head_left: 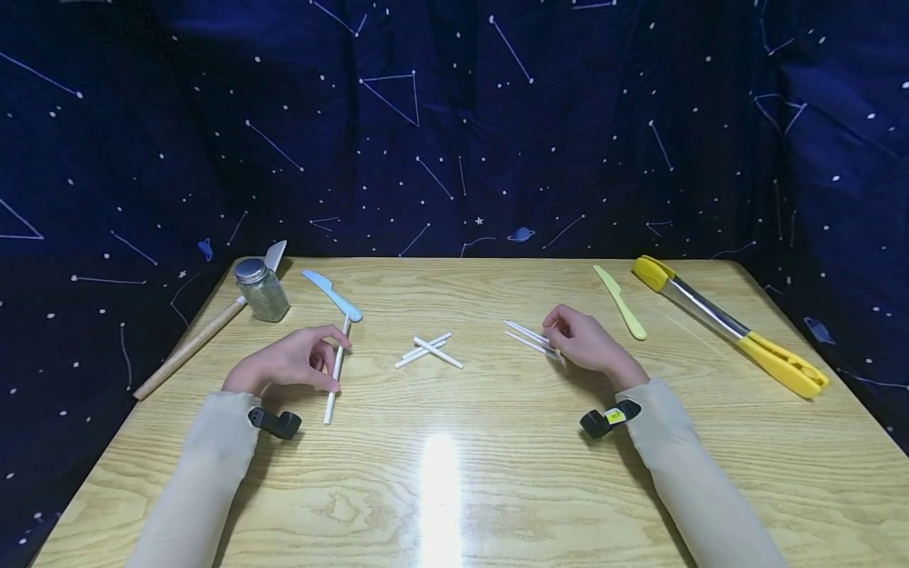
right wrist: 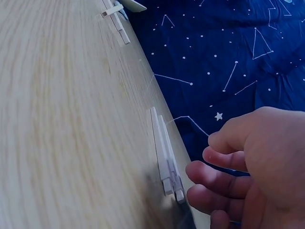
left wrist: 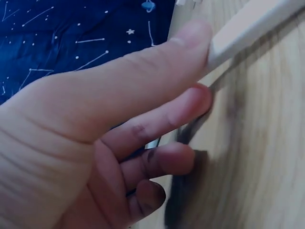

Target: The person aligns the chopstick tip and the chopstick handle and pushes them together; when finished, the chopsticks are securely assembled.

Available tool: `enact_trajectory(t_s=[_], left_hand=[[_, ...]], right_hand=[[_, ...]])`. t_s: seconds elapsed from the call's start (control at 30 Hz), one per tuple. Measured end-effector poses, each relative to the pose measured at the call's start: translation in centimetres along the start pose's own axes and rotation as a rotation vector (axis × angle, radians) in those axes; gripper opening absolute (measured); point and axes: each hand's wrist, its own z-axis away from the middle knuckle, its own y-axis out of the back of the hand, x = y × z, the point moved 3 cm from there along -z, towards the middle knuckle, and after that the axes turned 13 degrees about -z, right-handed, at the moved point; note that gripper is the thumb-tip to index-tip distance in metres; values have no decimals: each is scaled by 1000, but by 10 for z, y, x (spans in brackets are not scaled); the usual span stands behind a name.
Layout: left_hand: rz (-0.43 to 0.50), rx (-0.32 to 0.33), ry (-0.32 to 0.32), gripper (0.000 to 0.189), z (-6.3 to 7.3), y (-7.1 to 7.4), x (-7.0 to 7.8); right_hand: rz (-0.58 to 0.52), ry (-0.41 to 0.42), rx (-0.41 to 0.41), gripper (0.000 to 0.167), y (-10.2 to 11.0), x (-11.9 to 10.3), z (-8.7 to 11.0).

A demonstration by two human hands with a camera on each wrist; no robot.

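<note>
My left hand (head_left: 298,359) pinches a white stick (head_left: 331,406), which lies lengthwise along the table; in the left wrist view my thumb presses on that stick (left wrist: 248,28) while the other fingers curl below. On the right, my right hand (head_left: 585,343) hovers at the near end of two white sticks (head_left: 525,339) lying side by side. Its fingers (right wrist: 202,193) are loosely bent beside these sticks (right wrist: 164,157) in the right wrist view, with nothing held. Between the hands, a few more white sticks (head_left: 443,356) lie crossed over one another.
A blue knife (head_left: 330,293) lies just beyond the left hand. Behind it stand a glass jar (head_left: 264,296) with a metal lid and a wooden-handled tool (head_left: 192,347). At right are a pale yellow knife (head_left: 620,301) and yellow tongs (head_left: 774,363). A starry dark cloth (head_left: 454,158) backs the table.
</note>
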Motion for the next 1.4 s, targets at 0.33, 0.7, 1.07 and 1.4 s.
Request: enact_trajectory(t_s=[0.33, 0.7, 1.07, 1.4], left_hand=[[-78, 45, 0, 57, -6, -6, 9], [-108, 106, 33, 54, -9, -8, 1], [-95, 141, -20, 51, -9, -8, -2], [-160, 304, -10, 38, -13, -8, 2]], right_hand=[[-19, -4, -8, 14, -1, 2, 0], [-14, 7, 10, 14, 0, 2, 1], [14, -15, 23, 15, -6, 9, 1], [32, -4, 44, 18, -9, 11, 1]])
